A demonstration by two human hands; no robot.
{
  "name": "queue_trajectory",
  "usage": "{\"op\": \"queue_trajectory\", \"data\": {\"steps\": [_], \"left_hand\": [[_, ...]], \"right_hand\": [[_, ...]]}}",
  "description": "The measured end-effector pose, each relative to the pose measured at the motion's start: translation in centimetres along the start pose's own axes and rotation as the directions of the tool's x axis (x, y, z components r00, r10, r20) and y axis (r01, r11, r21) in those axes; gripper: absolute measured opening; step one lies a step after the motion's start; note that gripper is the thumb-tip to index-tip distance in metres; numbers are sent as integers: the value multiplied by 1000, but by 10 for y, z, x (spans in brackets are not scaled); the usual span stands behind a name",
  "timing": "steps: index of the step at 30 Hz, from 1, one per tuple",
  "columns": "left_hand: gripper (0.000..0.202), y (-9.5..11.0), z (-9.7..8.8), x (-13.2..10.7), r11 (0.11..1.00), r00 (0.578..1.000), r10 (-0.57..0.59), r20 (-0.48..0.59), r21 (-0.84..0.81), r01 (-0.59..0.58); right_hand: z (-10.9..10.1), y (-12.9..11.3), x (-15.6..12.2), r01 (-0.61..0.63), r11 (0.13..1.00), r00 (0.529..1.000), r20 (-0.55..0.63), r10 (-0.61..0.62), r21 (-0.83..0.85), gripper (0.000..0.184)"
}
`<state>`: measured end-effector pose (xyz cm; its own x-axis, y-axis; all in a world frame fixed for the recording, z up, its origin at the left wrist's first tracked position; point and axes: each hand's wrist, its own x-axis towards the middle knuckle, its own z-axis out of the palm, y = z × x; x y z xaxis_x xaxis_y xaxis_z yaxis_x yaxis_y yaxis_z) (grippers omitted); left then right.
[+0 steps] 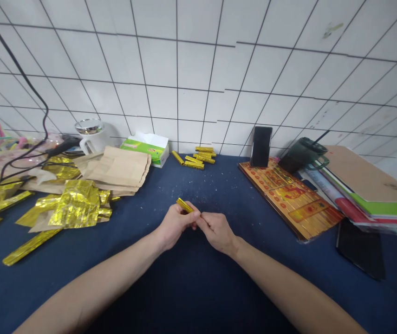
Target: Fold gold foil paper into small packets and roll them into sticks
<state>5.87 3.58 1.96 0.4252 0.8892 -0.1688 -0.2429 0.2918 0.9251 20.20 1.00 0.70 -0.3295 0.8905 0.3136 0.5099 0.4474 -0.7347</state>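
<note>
Both my hands meet over the middle of the dark blue table (191, 287). My left hand (174, 226) and my right hand (216, 230) are closed in a pinch on one small folded gold foil bar (185, 205), which sticks out up and to the left from the fingers. A small pile of several finished gold foil bars (198, 157) lies at the back by the tiled wall. Crumpled gold foil sheets (74, 204) and brown paper sheets (121, 169) lie to my left.
A green tissue box (147, 148) and a white mug (92, 134) stand at the back left, with black cables (27, 153). A phone (261, 146) leans on the wall. A gold printed stack (289, 197), folders (365, 195) and a dark phone (360, 248) lie right.
</note>
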Motion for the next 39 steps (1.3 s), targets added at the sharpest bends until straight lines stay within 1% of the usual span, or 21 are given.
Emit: {"op": "queue_trajectory", "data": {"steps": [2,7,10,14,17,21,24,26,29,31,36,39], "left_hand": [[30,1,-1,1,1000,1000,-16,-6,-27,16],[28,11,-13,8,998,996,-20,-84,-68,15],[30,16,-17,10,997,994,-26,-106,-74,19],[35,16,-18,10,998,991,-23,-133,-69,14],[39,15,-19,11,999,989,-5,-146,-36,0],[38,16,-23,14,998,992,29,-124,66,-21],[39,16,-27,16,987,994,49,-101,156,-33],[41,15,-30,17,974,998,38,-56,224,-24],[39,14,-32,16,947,999,-13,37,322,1],[38,14,-32,15,932,997,-29,68,361,2],[40,13,-29,13,926,997,-31,75,378,1],[40,11,-24,11,924,993,-56,104,382,12]], "right_hand": [[-1,0,0,-2,1000,1000,-1,2,20,37],[-3,0,1,-45,999,998,-50,45,-7,42],[-4,-1,2,-56,998,997,-44,56,2,41],[-4,-3,2,-72,997,997,-26,73,24,41],[-3,-3,2,-87,995,996,-20,88,52,41],[-3,-1,1,-116,990,991,-53,121,80,41],[-6,2,1,-167,977,978,-105,182,133,39],[-8,5,2,-208,961,960,-151,236,182,40],[-11,10,4,-251,934,931,-202,305,253,43],[-12,14,5,-261,922,923,-205,325,287,45],[-14,18,6,-264,905,925,-177,336,334,45],[-15,18,8,-267,895,935,-129,330,358,43]]}}
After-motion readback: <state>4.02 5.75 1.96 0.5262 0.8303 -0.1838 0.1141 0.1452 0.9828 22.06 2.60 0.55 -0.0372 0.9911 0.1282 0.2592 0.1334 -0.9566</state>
